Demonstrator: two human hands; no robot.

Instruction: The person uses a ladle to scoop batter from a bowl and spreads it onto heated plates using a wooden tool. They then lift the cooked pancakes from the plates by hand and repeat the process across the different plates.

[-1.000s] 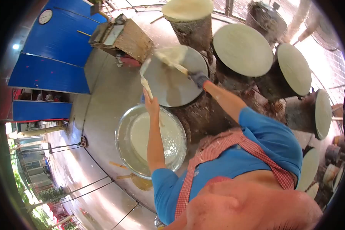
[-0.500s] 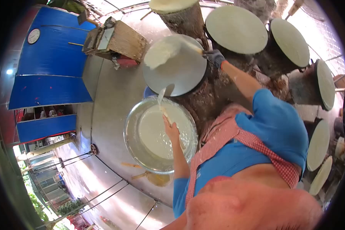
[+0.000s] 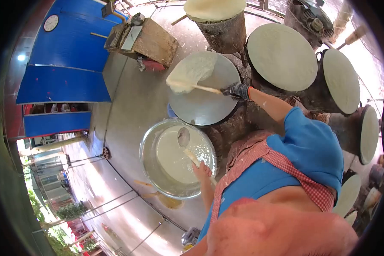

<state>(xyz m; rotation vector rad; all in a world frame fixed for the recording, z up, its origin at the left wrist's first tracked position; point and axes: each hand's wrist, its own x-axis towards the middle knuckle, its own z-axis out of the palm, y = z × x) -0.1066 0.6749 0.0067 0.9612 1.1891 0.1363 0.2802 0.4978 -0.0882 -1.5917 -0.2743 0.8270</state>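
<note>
My right hand, in a dark knitted glove, is closed round the pale handle of a wooden tool. The tool's far end meets a white, wet-looking layer over the upper left of a round grey griddle. Below it stands a wide metal basin of white batter. Bare fingers of my left hand are wrapped round the handle of a ladle, whose round bowl is over the batter.
Several round plates with pale sheets, such as one at the upper right, rest on dark drum-like stands. A wooden box stands at the upper left, near blue panels. A yellowish round object lies below the basin.
The ladle has moved from the griddle's lower edge to over the basin. My right hand has turned its tool, and the white layer has shifted on the griddle. The whole view has shifted.
</note>
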